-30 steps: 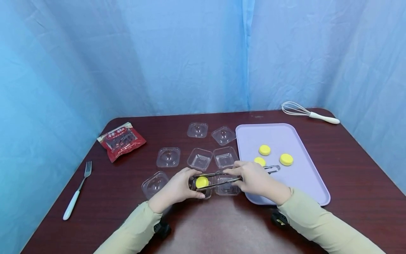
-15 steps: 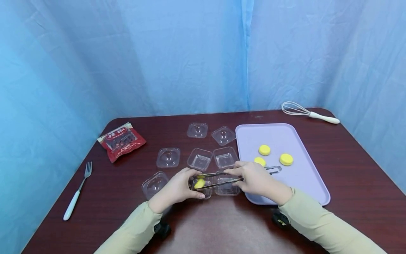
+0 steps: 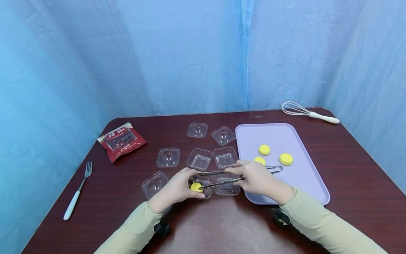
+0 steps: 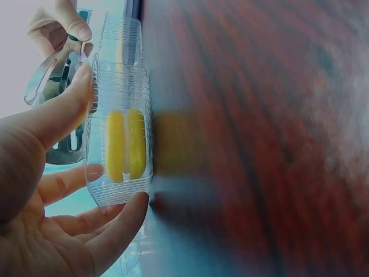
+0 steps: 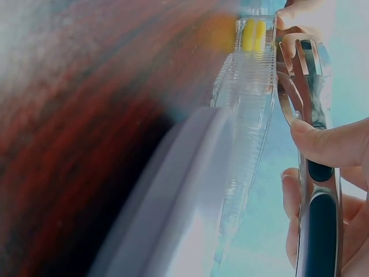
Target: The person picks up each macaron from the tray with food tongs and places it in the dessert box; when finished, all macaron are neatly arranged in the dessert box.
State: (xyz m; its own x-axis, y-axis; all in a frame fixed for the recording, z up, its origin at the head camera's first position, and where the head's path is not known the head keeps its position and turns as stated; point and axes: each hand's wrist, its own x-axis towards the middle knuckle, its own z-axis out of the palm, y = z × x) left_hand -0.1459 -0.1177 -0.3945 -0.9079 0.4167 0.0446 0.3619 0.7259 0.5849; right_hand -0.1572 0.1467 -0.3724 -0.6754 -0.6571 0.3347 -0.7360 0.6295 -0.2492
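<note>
My left hand [image 3: 177, 187] grips a clear plastic box [image 4: 118, 196] by its sides, thumb on one side and fingertips on the other. Inside the box stands a yellow macaron [image 4: 116, 144], its two shells and pale filling visible through the wall. My right hand [image 3: 257, 178] holds metal tongs [image 3: 219, 184] from above, thumb on one arm and fingers on the other. Their arms are spread above the box, and nothing is pinched between the tips. Three more yellow macarons [image 3: 286, 159] lie on the lilac tray [image 3: 304, 183], one partly hidden behind the right hand.
Other clear boxes [image 3: 200, 159] stand behind and right of the held one. Clear domed lids [image 3: 168, 157] lie to the left and behind. A red food packet [image 3: 122, 141] and a fork [image 3: 77, 190] are at the left; a whisk [image 3: 309, 113] lies back right.
The yellow macaron has dropped from between the tong tips into the box, moving slightly left and toward the person. The tongs have spread slightly. Both hands stay nearly in place.
</note>
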